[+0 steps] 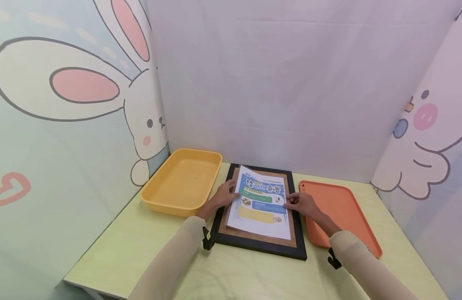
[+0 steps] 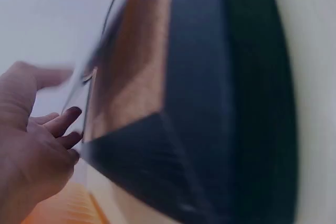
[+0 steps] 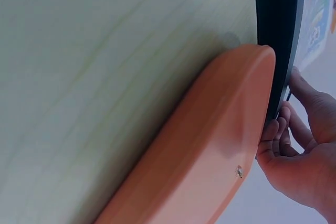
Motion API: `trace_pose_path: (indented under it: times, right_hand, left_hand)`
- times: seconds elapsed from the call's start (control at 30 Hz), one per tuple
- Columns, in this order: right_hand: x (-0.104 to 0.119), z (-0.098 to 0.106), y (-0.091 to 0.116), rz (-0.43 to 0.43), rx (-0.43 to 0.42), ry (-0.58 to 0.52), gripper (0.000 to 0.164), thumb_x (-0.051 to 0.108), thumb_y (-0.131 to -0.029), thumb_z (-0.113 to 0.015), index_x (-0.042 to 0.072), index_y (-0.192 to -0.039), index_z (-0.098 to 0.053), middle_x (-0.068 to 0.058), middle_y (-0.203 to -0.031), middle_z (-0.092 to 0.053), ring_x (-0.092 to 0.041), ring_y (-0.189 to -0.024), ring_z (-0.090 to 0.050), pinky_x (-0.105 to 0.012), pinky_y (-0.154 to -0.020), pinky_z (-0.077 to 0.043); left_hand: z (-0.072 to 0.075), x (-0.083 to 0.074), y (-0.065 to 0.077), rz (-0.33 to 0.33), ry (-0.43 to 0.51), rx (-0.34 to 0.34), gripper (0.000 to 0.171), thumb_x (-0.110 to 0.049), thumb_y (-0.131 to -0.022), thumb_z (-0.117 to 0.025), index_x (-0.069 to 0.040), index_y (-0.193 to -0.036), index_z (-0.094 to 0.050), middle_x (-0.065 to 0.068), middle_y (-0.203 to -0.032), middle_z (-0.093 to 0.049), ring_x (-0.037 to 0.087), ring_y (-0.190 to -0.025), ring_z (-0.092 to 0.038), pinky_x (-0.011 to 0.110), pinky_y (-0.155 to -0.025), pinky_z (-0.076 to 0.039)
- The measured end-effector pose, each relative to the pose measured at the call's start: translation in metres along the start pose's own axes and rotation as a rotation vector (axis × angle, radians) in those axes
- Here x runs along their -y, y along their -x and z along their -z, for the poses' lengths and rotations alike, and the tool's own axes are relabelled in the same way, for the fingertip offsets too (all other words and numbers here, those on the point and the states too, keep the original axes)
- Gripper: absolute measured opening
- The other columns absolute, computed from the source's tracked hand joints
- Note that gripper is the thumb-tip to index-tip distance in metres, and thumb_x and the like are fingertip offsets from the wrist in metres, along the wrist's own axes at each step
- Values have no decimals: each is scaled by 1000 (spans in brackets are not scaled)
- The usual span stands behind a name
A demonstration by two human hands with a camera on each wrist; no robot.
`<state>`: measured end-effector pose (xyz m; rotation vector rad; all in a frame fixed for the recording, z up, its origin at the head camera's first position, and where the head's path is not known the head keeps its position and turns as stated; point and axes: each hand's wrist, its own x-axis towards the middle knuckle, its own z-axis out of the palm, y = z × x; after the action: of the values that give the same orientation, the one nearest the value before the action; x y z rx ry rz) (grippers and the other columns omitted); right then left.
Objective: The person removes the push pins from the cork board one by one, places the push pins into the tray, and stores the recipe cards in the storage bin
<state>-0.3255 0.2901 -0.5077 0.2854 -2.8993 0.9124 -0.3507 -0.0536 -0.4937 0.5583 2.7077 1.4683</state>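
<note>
A printed paper sheet (image 1: 255, 212) with blue, green and yellow blocks lies over a black-framed board (image 1: 260, 247) with a brown cork-like surface. At the sheet's left edge, my left hand (image 1: 224, 194) pinches the paper between thumb and fingers; the left wrist view shows that edge lifted off the board, blurred. On the opposite side my right hand (image 1: 303, 203) holds the right edge, thumb on top, with its other fingers curled near the black frame in the right wrist view. The sheet sits slightly askew to the frame.
Left of the board stands a deep yellow tray (image 1: 180, 207). A shallow orange tray (image 1: 339, 208) lies close to the frame's right side, under my right forearm. Behind the pale yellow-green table (image 1: 159, 246) rises a fabric wall (image 1: 275, 83); cartoon-printed panels flank both sides.
</note>
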Motion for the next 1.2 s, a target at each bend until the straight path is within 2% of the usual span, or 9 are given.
trace_pose_path:
  times: [0.1,0.2,0.33,0.43,0.7,0.83,1.0,1.13,1.2]
  right_hand:
    - [0,1,0,7,-4,0,47,22,-87,-87,-7,-122,-73,-10,-96,-67,-23,-84,-57,-30,-66,-45]
    - [1,3,1,22,-4,1,46,21,-88,-86,-7,-122,-73,-10,-96,-67,-23,-83,-57,-31,-66,-44]
    - [4,6,2,44,2,5,43,21,-89,-84,-7,-121,-73,-9,-94,-66,-21,-81,-55,-30,-64,-42]
    - [6,8,1,56,6,-1,41,21,-92,-81,-6,-122,-73,-9,-95,-66,-21,-81,-55,-29,-63,-41]
    - [6,11,3,73,20,-10,40,21,-95,-78,-7,-123,-71,-10,-97,-71,-20,-80,-58,-28,-63,-46]
    - [3,13,6,89,7,-6,38,20,-95,-78,-8,-120,-72,-11,-96,-72,-20,-79,-59,-27,-63,-48]
    - [-1,14,8,117,-10,0,34,18,-94,-79,-7,-117,-73,-10,-94,-72,-19,-79,-61,-29,-64,-50]
    - [-4,14,12,144,4,14,33,20,-96,-77,-5,-117,-74,-7,-95,-73,-17,-81,-64,-30,-66,-52]
    - [-5,14,15,158,6,18,34,21,-96,-77,-6,-117,-74,-8,-95,-73,-18,-82,-66,-32,-68,-53]
  left_hand:
    - [5,-9,-1,8,47,-37,50,2,-101,-54,11,-150,-44,27,-149,-54,40,-141,-48,53,-115,-40]
    - [6,-12,-2,28,76,-63,48,5,-101,-49,10,-148,-48,27,-147,-55,39,-142,-48,52,-115,-40]
    - [4,-10,-5,76,131,-125,50,7,-98,-52,7,-148,-50,25,-139,-63,33,-126,-61,39,-98,-54]
    - [2,-10,-6,85,190,-198,52,11,-93,-53,8,-145,-54,25,-130,-68,30,-112,-68,32,-80,-55]
    - [8,-17,-10,18,246,-317,47,10,-91,-63,7,-138,-60,24,-120,-73,35,-112,-71,41,-88,-60]
    - [20,-23,-13,46,276,-348,47,11,-90,-64,2,-137,-64,23,-120,-73,36,-109,-72,38,-81,-61]
    - [46,-25,-12,78,352,-338,51,13,-91,-63,0,-140,-62,24,-126,-70,35,-103,-73,31,-70,-61]
    - [72,-18,-8,104,362,-336,55,15,-90,-61,-1,-142,-60,24,-127,-70,32,-96,-74,26,-60,-58]
    - [85,-13,-6,134,352,-329,54,12,-92,-62,-3,-144,-59,22,-129,-69,31,-97,-74,26,-61,-59]
